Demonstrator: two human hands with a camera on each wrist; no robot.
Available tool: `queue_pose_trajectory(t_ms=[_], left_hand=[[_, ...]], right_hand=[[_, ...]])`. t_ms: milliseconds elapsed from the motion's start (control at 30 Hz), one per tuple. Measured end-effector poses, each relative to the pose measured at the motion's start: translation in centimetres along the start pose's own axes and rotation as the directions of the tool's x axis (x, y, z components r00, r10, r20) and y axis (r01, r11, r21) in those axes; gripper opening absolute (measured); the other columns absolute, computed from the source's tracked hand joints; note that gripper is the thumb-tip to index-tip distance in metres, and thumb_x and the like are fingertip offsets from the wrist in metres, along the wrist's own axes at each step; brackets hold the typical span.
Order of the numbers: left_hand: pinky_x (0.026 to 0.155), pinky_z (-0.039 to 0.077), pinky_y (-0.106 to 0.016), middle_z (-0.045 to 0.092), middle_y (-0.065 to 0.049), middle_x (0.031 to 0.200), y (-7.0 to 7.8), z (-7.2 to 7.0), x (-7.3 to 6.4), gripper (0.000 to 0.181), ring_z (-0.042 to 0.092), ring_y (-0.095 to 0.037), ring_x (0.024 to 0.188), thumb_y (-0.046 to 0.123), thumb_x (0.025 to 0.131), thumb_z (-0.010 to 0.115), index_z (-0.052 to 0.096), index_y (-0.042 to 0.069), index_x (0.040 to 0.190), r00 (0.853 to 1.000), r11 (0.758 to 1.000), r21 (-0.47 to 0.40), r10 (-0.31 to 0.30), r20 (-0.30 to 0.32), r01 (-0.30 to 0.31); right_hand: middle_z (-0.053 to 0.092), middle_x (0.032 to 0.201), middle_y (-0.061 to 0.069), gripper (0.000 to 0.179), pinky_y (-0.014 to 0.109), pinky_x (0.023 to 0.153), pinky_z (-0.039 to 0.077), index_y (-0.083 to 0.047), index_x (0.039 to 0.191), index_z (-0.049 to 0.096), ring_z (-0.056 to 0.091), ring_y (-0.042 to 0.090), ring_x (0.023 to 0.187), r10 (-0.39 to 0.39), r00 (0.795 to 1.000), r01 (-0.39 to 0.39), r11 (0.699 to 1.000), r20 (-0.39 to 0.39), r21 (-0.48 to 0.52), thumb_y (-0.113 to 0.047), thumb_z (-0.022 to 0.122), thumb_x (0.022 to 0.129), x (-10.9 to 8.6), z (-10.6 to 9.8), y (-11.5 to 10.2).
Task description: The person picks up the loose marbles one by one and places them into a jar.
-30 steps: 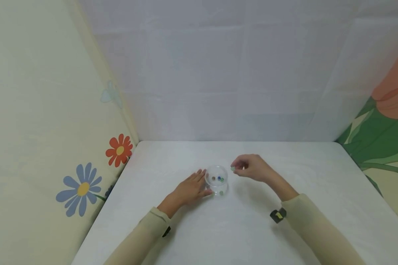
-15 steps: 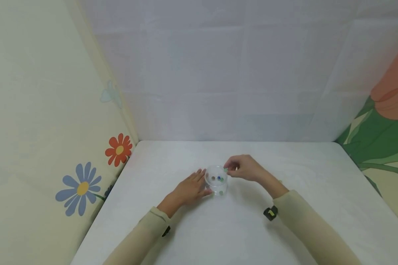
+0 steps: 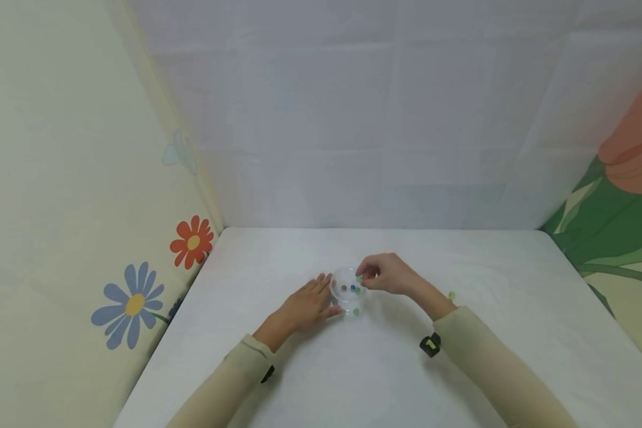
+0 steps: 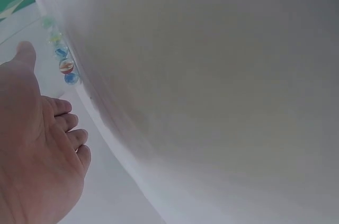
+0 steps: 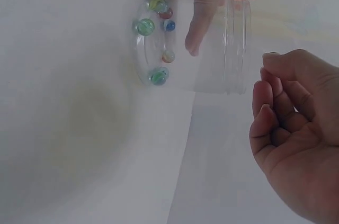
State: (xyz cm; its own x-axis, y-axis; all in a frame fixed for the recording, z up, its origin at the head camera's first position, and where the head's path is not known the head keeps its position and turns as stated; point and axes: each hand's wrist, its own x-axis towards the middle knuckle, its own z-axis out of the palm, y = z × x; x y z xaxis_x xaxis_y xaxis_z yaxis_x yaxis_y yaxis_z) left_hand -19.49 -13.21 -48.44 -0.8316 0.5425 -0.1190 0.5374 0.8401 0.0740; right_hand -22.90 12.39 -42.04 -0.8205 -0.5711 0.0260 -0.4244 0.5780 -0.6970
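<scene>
A clear jar stands upright on the table, several coloured marbles lying on its bottom. My left hand rests beside the jar on the left, fingers extended and thumb near its front. In the left wrist view, the left palm faces the jar and a row of marbles shows past the thumb. My right hand is at the jar's mouth, pinching a green marble at the fingertips. In the right wrist view the right hand's curled fingers hide that marble.
A single yellow-green marble lies on the white table beyond my right forearm. A white sheet hangs behind the table's far edge. Flower-patterned panels flank both sides.
My right hand has moved left with the green marble, from right of the jar to its mouth. The loose marble past the forearm has come into sight. My left hand has stayed put.
</scene>
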Motion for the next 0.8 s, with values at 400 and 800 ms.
queue_pose_trajectory(t_ms=[400,800], left_hand=[[0.127,0.019,-0.04,0.024,-0.016,0.166,0.1,-0.3,-0.3,0.085,0.02,-0.03,0.154,0.061,0.104,0.038,0.026,-0.003,0.158,1.0,1.0,0.011,-0.004,0.007,0.004],[0.127,0.018,-0.04,0.023,-0.016,0.166,0.1,-0.1,-0.1,0.085,0.019,-0.03,0.155,0.062,0.104,0.036,0.026,-0.002,0.158,1.0,1.0,0.01,-0.003,0.013,0.003]], right_hand=[[0.07,0.087,-0.005,0.017,0.03,0.078,0.058,-0.006,0.106,0.073,0.063,0.01,0.082,-0.005,1.0,0.005,1.0,0.007,-0.025,-0.007,0.073,0.089,-0.4,-0.2,-0.2],[0.069,0.088,-0.004,0.018,0.029,0.075,0.054,-0.008,0.108,0.073,0.062,0.011,0.083,-0.036,0.998,0.033,0.998,-0.056,-0.06,-0.01,0.073,0.091,-2.9,-2.2,1.7]])
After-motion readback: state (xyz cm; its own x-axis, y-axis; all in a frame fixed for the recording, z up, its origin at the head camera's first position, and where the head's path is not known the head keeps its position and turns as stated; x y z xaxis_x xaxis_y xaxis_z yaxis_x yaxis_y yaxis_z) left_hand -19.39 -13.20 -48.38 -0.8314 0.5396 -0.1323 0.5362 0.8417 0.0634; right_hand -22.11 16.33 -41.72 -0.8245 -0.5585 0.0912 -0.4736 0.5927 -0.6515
